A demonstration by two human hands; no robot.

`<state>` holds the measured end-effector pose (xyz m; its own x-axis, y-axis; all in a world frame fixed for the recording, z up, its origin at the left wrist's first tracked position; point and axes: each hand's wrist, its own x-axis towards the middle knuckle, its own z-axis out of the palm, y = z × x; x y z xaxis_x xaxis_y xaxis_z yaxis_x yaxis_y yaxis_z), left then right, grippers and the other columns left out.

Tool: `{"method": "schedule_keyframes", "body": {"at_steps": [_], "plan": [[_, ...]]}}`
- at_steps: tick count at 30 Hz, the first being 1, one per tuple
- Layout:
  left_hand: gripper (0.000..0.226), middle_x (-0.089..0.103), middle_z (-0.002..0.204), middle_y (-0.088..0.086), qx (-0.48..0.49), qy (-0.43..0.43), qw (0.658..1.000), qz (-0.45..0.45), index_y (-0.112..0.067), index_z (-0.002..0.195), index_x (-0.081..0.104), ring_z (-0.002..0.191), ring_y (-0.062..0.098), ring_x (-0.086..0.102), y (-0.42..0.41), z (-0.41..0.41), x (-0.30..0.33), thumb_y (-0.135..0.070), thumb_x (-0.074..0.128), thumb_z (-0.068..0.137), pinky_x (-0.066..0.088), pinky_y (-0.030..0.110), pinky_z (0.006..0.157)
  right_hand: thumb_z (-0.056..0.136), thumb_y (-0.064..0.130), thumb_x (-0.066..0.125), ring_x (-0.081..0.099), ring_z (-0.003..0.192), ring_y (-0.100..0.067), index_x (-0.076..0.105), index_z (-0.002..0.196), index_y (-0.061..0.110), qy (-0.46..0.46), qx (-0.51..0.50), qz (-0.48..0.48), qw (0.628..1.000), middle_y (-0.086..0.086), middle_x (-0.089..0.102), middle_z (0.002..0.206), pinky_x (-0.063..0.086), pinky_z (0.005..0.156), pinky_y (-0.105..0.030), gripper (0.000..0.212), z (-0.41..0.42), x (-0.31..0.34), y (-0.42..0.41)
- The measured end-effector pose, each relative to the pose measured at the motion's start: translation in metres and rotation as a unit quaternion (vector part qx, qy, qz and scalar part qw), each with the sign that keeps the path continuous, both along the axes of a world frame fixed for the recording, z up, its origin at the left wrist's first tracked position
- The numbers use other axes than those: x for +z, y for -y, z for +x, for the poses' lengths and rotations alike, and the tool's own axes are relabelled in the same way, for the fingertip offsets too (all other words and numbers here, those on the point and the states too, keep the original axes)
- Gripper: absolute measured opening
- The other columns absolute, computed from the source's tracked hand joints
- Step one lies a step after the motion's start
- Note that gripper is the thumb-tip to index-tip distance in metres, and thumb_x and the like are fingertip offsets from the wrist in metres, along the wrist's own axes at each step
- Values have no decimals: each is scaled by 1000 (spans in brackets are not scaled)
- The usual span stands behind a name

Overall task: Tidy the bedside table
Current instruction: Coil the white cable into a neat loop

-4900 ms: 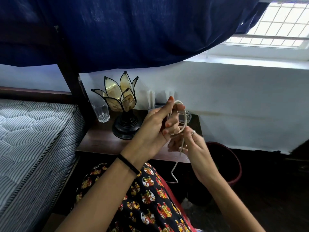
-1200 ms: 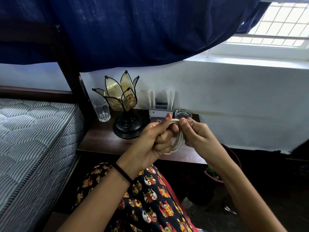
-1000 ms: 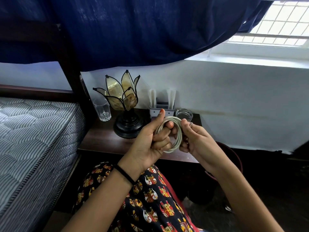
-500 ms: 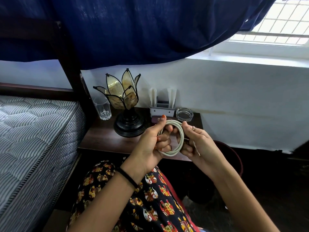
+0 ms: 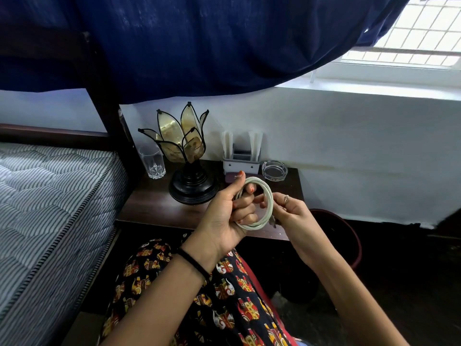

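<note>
A white cable (image 5: pixel 269 199) is wound into a round coil above the front edge of the dark wooden bedside table (image 5: pixel 159 208). My left hand (image 5: pixel 224 216) grips the coil's left side, fingers through the loop and thumb on top. My right hand (image 5: pixel 290 208) pinches the coil's right side, where a short dark cable end hangs down. On the table stand a lotus-shaped lamp (image 5: pixel 185 156), a drinking glass (image 5: pixel 151 162), a white and grey holder (image 5: pixel 241 156), a small dark flat item in front of it, partly hidden by my thumb, and a glass ashtray (image 5: pixel 274 170).
A striped mattress (image 5: pixel 50 211) lies to the left, with a dark bedpost (image 5: pixel 104 96) beside the table. A dark blue curtain (image 5: pixel 199 41) hangs overhead. A maroon bin (image 5: pixel 346 236) stands on the floor right of the table. My patterned lap is below.
The loose hanging cable has been wound up into a full coil. The coil now sits rounder and lower between both hands, and the view has shifted slightly.
</note>
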<state>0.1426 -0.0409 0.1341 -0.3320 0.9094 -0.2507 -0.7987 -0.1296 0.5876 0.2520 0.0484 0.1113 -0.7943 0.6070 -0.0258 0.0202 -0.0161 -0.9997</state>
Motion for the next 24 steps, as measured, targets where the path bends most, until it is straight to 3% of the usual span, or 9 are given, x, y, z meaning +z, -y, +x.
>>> {"method": "schedule_keyframes", "body": {"at_steps": [2, 5, 10, 13, 19, 22, 24], "plan": [[39, 23, 37, -10, 0, -15, 1000, -6, -14, 65, 49, 25, 3, 19, -1, 0, -1, -40, 44, 94, 15, 15, 32, 94, 22, 54, 47, 74, -25, 74, 92, 17, 18, -8, 4, 1000, -18, 61, 81, 39, 61, -28, 21, 1, -2, -1], [41, 22, 38, -10, 13, -45, 999, -25, -14, 64, 49, 26, 3, 17, -2, -1, -3, -40, 42, 96, 14, 16, 33, 92, 15, 55, 52, 73, -27, 74, 91, 10, 5, -1, -68, 998, -22, 59, 81, 50, 56, -22, 19, 3, -2, 0], [41, 23, 38, -11, 19, -92, 994, -53, -14, 65, 49, 27, 0, 16, -1, 1, -8, -40, 42, 97, 18, 14, 30, 80, 11, 59, 70, 63, -19, 68, 93, -3, -46, 7, -206, 977, -11, 71, 71, 57, 57, -24, 21, 5, -1, 2], [40, 23, 39, -11, 25, -139, 987, -71, -14, 66, 48, 28, 0, 16, -1, 1, -11, -40, 44, 96, 17, 14, 31, 76, 9, 61, 72, 65, -21, 67, 94, -5, -54, 3, -251, 967, -15, 73, 76, 58, 57, -26, 24, 6, 0, 3], [39, 24, 41, -11, 44, -213, 971, -99, -15, 65, 49, 30, 0, 18, 0, -2, -17, -40, 47, 95, 20, 13, 31, 92, 0, 51, 73, 72, -24, 67, 92, -3, -68, -5, -274, 959, -17, 74, 80, 58, 60, -27, 16, 12, 3, 3], [40, 28, 40, -12, 58, -271, 954, -110, -15, 66, 48, 31, 1, 23, -1, -3, -21, -43, 46, 94, 24, 14, 33, 86, 6, 59, 73, 77, -27, 65, 97, -2, -60, 5, -280, 958, -18, 73, 85, 59, 64, -30, 14, 11, 6, 5], [41, 33, 41, -12, 76, -346, 926, -132, -15, 66, 48, 35, 5, 30, -2, -4, -25, -45, 45, 94, 33, 18, 37, 78, 5, 65, 73, 76, -27, 64, 95, 1, -55, 7, -274, 960, -16, 73, 83, 60, 66, -33, 18, 10, 6, 8]]}}
